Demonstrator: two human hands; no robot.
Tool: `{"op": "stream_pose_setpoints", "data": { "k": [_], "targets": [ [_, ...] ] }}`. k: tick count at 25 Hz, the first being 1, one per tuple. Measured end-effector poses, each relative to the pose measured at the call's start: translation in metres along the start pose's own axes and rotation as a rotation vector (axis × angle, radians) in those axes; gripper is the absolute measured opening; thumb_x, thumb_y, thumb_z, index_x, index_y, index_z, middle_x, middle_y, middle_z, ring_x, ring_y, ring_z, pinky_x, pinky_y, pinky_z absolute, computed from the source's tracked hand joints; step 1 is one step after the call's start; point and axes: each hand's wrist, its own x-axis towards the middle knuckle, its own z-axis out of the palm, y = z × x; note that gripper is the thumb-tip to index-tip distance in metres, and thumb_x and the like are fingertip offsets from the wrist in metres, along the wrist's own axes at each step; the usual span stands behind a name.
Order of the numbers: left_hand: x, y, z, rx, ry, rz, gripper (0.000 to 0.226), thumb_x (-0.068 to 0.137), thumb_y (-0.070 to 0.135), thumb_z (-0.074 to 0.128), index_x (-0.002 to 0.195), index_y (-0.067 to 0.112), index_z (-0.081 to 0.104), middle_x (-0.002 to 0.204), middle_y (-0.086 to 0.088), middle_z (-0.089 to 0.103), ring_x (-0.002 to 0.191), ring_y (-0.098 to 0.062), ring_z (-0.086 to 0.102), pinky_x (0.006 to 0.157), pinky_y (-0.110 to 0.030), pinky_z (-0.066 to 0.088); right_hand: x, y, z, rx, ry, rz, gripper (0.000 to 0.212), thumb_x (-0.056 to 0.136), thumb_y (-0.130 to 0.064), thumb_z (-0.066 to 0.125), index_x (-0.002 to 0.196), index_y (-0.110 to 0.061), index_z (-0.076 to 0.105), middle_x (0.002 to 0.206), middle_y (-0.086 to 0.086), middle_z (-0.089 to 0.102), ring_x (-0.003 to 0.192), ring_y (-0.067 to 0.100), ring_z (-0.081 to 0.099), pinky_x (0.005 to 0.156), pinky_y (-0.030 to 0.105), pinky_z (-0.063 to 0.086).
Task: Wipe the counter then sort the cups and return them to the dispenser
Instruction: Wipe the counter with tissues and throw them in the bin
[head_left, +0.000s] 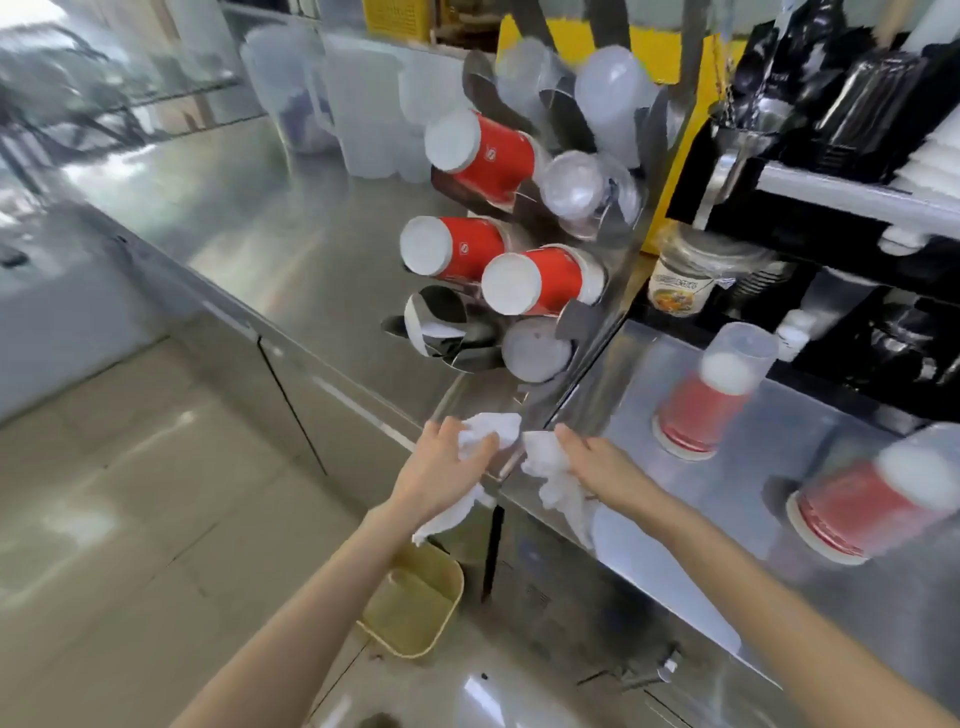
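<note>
At the bench edge, both your hands' fingers pinch one cloth; its length runs left hand to right hand, unwiped steel to the right.

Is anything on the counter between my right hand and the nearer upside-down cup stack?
Nothing visible. The right hand, gripping the white cloth, faces bare steel counter up to the nearer cup stack.
</note>
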Motion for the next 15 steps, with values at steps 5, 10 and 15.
{"op": "stream_pose_setpoints", "data": {
  "k": [5, 10, 15],
  "targets": [
    [0.009, -0.059, -0.054, 0.035, 0.081, -0.060, 0.035, 0.091, 0.033, 0.040, 0.117, 0.011, 0.047, 0.128, -0.010, 0.046, 0.095, -0.018, 0.047, 0.081, -0.028, 0.038, 0.034, -0.042, 0.061, -0.158, 0.027, -0.125, 0.019, 0.083, -0.011, 0.050, 0.100, -0.013, 0.057, 0.113, 0.007, 0.057, 0.101, 0.021, 0.053, 0.076, 0.025, 0.036],
    [0.024, -0.112, -0.103, -0.014, 0.072, -0.040, 0.020, 0.083, 0.006, 0.045, 0.101, 0.013, 0.051, 0.113, -0.005, 0.048, 0.094, -0.018, 0.045, 0.071, -0.019, 0.030, 0.062, -0.079, 0.120, -0.193, 0.040, -0.121, 0.045, 0.077, -0.010, 0.058, 0.119, -0.016, 0.044, 0.121, 0.010, 0.047, 0.090, 0.017, 0.047, 0.065, 0.019, 0.037],
    [0.037, -0.152, -0.115, -0.057, -0.012, -0.052, 0.021, 0.076, 0.002, 0.048, 0.095, 0.009, 0.055, 0.104, -0.012, 0.056, 0.089, -0.030, 0.052, 0.048, -0.022, 0.034, 0.079, -0.084, 0.175, -0.198, 0.023, -0.072, 0.042, 0.079, -0.009, 0.055, 0.121, -0.011, 0.050, 0.118, 0.011, 0.052, 0.091, 0.019, 0.050, 0.058, 0.009, 0.040]
  ]
}}
